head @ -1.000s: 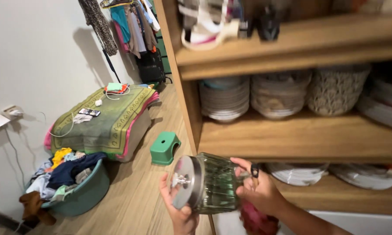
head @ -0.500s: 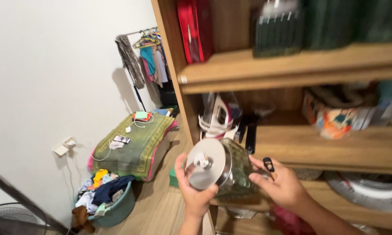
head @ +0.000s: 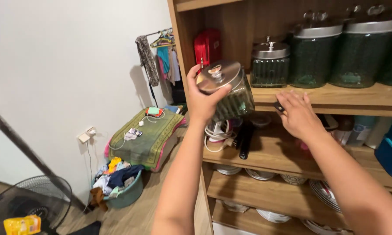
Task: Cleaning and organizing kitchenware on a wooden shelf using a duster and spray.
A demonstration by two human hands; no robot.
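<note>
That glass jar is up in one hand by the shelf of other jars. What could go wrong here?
The left hand alone grips the green glass jar near its metal lid, tilted, so it might slip or the lid might loosen. The right hand is off the jar, at the shelf edge, with a small dark object. The jar could also knock the small lidded jar already on that shelf.

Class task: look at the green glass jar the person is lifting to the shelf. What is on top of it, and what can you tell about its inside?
A round metal lid with a small knob caps the green glass jar. The left hand grips the lid's rim. The ribbed dark glass and fingers hide any contents.
</note>
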